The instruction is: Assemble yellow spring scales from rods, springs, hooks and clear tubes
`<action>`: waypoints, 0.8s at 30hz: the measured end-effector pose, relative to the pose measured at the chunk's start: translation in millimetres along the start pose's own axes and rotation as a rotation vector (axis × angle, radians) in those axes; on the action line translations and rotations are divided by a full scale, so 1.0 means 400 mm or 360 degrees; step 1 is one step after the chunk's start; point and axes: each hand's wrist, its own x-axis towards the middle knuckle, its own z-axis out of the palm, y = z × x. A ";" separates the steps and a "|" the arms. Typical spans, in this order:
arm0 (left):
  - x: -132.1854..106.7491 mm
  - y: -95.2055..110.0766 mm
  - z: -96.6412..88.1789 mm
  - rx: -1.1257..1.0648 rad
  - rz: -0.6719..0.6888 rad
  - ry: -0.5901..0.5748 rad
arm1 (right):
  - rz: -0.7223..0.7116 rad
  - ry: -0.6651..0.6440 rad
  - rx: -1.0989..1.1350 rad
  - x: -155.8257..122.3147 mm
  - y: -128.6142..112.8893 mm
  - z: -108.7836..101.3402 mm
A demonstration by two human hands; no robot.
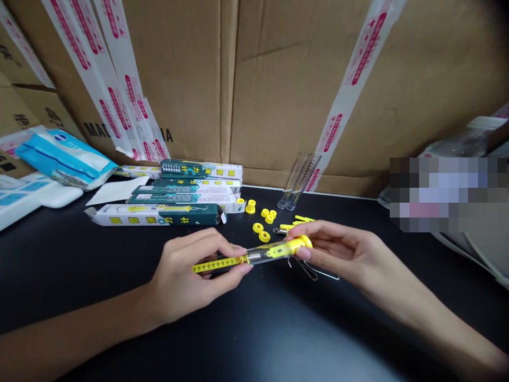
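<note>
Between my hands lies a clear spring scale tube [260, 254], nearly level, with a metal spring and a yellow plate inside. My left hand [199, 270] pinches a yellow scale rod [218, 263] with black markings where it meets the tube's left end. My right hand [338, 252] is closed on the yellow end cap [300, 244] at the tube's other end. Behind the right fingers are thin yellow rods [304, 218] and a small metal spring. Bent wire hooks [308, 270] lie on the table under the tube. Loose yellow caps [264, 236] sit just beyond it.
Printed boxes [159, 215] are stacked at the back left, beside a blue packet [67, 156] and a white power strip [24, 199]. Clear tubes [294, 183] stand against a cardboard wall [278, 90]. A clear plastic bag [457, 143] lies right, partly blurred out. The table [238, 339] is black.
</note>
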 end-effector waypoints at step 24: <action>-0.007 -0.005 -0.003 0.0039 0.0118 0.0003 | -0.0024 0.0172 0.0088 -0.014 0.023 0.015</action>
